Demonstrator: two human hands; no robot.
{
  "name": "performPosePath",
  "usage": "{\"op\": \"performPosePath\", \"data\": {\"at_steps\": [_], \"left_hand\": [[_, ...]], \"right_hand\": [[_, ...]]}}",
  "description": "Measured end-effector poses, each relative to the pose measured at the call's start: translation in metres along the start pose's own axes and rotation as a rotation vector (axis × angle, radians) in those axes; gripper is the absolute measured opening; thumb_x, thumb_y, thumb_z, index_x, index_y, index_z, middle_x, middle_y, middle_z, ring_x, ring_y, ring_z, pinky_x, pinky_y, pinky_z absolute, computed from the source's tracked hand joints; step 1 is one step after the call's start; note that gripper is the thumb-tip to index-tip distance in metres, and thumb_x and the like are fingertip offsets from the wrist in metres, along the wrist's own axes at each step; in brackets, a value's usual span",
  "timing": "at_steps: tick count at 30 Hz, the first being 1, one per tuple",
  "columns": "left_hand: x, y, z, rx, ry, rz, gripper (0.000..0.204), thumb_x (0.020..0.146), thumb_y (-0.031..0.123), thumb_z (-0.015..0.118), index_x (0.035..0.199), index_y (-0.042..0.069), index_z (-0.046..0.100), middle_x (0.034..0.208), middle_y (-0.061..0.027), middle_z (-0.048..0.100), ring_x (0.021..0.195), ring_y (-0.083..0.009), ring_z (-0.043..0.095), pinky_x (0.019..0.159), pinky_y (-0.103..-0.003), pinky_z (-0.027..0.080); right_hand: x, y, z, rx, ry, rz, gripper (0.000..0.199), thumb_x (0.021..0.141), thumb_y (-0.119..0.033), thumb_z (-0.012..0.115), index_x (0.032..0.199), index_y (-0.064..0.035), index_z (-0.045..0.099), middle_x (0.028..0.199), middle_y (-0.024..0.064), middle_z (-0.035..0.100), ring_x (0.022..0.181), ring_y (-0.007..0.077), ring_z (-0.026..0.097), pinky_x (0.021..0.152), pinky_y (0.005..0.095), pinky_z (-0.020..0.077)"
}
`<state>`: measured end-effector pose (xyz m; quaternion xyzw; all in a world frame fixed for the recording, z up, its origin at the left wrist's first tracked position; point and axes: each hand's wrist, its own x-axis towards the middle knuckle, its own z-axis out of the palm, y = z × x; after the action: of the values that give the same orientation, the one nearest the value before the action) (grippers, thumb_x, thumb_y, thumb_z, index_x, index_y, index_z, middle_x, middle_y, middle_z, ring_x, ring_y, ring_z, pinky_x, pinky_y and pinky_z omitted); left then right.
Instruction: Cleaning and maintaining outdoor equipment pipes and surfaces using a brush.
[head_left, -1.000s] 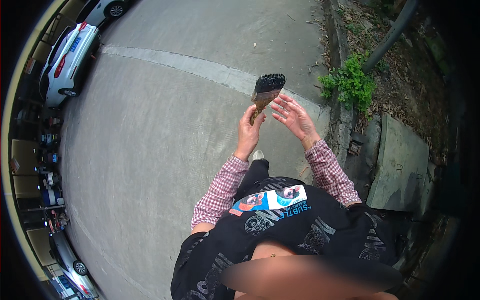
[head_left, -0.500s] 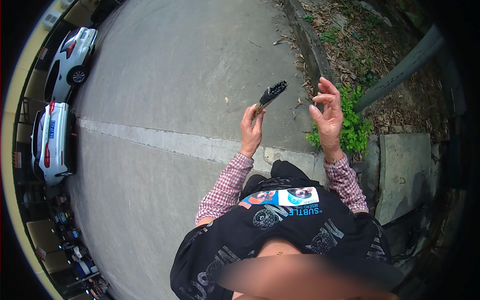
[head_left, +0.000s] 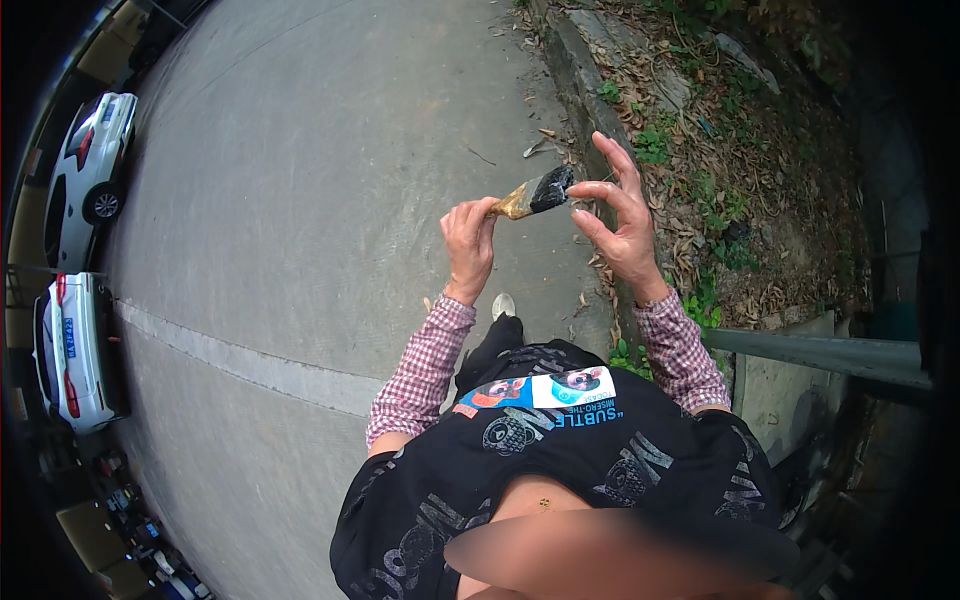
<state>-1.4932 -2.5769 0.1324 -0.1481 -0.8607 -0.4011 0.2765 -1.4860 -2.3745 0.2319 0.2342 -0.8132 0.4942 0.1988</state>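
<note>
A flat paintbrush [head_left: 530, 197] with a yellowish wooden handle, a metal band and dark, wet-looking bristles is held out in front of me. My left hand [head_left: 468, 240] grips the end of its handle between thumb and fingers. The bristles point right, toward my right hand [head_left: 622, 220]. That hand is spread, with thumb and fingers apart and its fingertips close beside the bristle tips. Whether a fingertip touches the bristles I cannot tell. Checked red-and-white sleeves cover both my forearms.
Grey concrete paving [head_left: 300, 200] stretches ahead and left. A low kerb [head_left: 575, 75] runs along the right, with leaf-strewn soil [head_left: 760, 210] behind it. A grey-green pole [head_left: 815, 350] slants in at right. Two white cars [head_left: 85, 350] stand far left. One shoe [head_left: 503, 305] shows below.
My left hand has moved left and turned the brush from upright-slanting to nearly level, its broad side showing. My right hand has come nearer the bristles. The surroundings have shifted as I walk forward.
</note>
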Motion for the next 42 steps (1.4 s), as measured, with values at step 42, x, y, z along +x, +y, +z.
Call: {"op": "performPosePath", "data": {"at_steps": [42], "left_hand": [[0.712,-0.409,0.539,-0.822,-0.651,-0.98,0.031,0.087,0.024,0.042,0.106,0.0,0.041,0.102,-0.0153,0.04,0.094,-0.0237,0.044,0.079,-0.032,0.037]], "right_hand": [[0.649,0.663,0.135,0.619,0.769,1.059,0.022,0.087,-0.023,0.044,0.101,-0.0069,0.048,0.095,0.0024,0.051,0.083,0.0106,0.05,0.069,0.0248,0.043]]}}
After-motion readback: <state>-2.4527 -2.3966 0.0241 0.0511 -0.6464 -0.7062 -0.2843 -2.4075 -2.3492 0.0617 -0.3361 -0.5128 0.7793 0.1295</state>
